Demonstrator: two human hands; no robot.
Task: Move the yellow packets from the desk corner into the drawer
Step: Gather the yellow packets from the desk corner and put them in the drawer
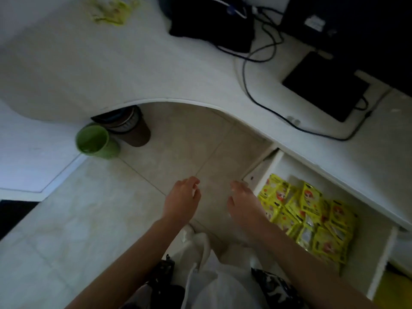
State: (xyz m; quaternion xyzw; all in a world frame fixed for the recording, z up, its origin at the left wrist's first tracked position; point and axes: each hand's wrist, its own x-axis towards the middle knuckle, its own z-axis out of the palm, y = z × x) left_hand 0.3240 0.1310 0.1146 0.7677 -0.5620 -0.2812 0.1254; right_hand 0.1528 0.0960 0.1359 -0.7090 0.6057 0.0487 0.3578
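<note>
Filling drawer [379, 270]: yellow packets [312, 219]

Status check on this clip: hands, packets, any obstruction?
Left hand and right hand empty, open. Many yellow packets in open drawer; some remain on desk corner. No obstruction.

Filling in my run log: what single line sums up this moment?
left hand empty | right hand empty | yellow packets in open white drawer | more yellow packets on desk corner

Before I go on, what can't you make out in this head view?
- Yellow packets on the desk corner: motion-blurred, cut by the top edge; count unclear.
- Open drawer: back hidden under the desk.
- Packets in the drawer: print too small; right hand overlaps some.
</note>
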